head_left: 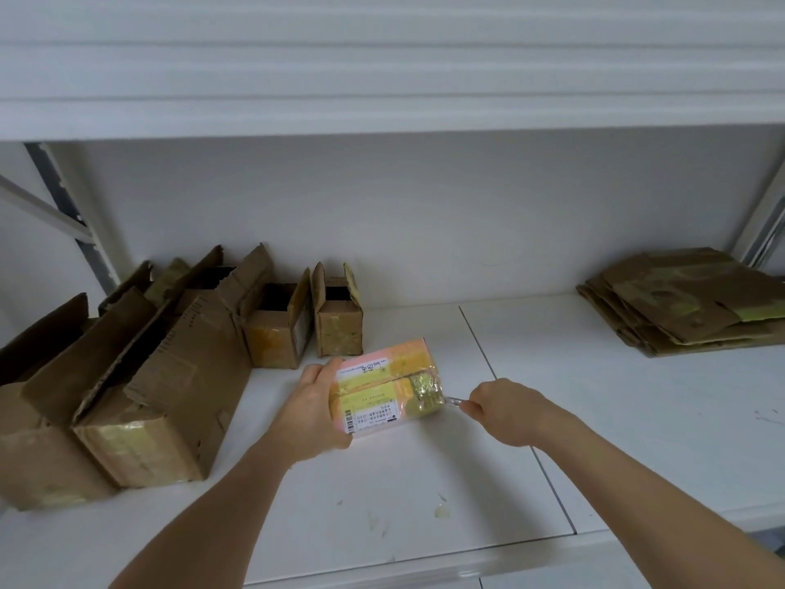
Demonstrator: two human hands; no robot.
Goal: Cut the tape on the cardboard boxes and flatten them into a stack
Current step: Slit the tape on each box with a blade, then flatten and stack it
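A: Where is the box being worked on?

B: The small pink box [384, 391] sits on the white shelf [594, 418], near its middle. The left hand [312, 412] grips its left end. Its long axis runs left to right.

A: And the blade?

B: The right hand [505, 412] is closed round a small cutter [454, 401], tip touching the box's right end, where glossy tape [427, 391] crosses the seam. I judge the cut must run leftward, toward the holding hand.

A: Any writing?

B: A label with a barcode; the print is too small to read.
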